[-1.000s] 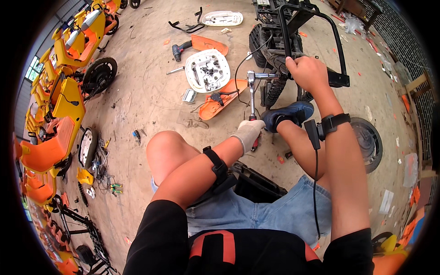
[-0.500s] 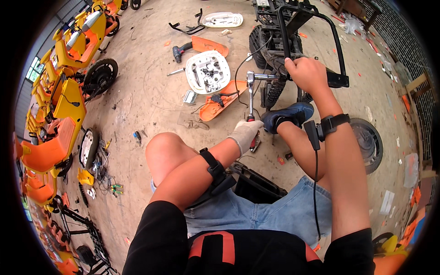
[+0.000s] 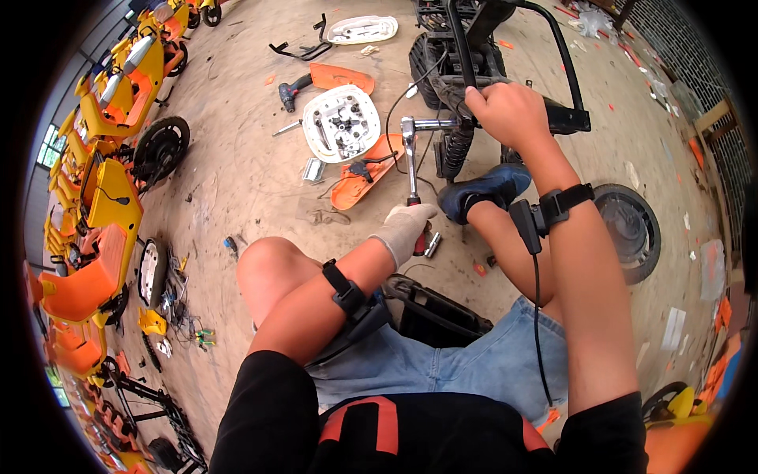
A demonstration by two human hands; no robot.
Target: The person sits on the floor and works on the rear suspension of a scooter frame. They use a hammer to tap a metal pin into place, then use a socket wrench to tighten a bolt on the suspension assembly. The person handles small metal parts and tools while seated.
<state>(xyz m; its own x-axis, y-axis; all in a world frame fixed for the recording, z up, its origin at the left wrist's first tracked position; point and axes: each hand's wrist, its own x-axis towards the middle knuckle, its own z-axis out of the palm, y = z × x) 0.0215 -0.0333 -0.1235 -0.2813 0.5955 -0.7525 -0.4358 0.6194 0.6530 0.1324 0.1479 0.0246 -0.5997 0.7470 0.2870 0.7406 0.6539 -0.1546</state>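
My left hand (image 3: 403,231), in a pale work glove, is closed around the red-and-black grip of a ratchet wrench (image 3: 411,166). From the wrench's head a chrome extension (image 3: 437,124) runs right to the black scooter frame (image 3: 570,71), its far end hidden among the parts by my other hand. My bare right hand (image 3: 509,114) is closed on a black tube of that frame, just above and right of the extension. Below the tube hangs a coil-spring shock absorber (image 3: 454,154). A shiny socket (image 3: 433,245) shows just beside my gloved hand.
Left of the frame lie a white tray of small parts (image 3: 308,130), orange panels (image 3: 343,77) and a cordless drill (image 3: 292,92). A loose wheel (image 3: 628,229) rests at right, and a black box-like part (image 3: 438,316) sits between my legs. Yellow scooters (image 3: 118,189) line the left.
The whole view has shifted a little, so things appear farther left. Both hands keep their holds; the wrench stands at nearly the same angle. The socket beside the gloved hand shows more clearly.
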